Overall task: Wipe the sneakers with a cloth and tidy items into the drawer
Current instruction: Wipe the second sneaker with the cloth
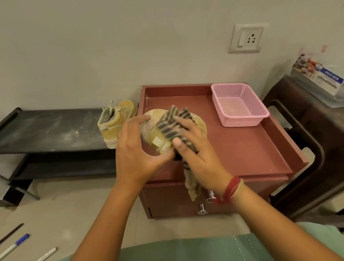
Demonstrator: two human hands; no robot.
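My left hand (137, 146) grips a tan sneaker (158, 140) above the red cabinet top (247, 146), fingers and thumb curled round it. Over that sneaker my right hand (196, 147) presses a striped dark-and-beige cloth (173, 120); the cloth's tail hangs down past the cabinet front. A second tan sneaker (115, 121) stands upright on the black shoe rack (43, 131), just left of the cabinet. The cabinet has a drawer front with two chrome knobs (202, 208) below my right wrist.
A pink plastic basket (241, 104) sits on the cabinet top at the back right. Pens (15, 245) lie on the floor at the lower left. A dark stool (307, 143) with a clear box stands to the right. A wall socket is above.
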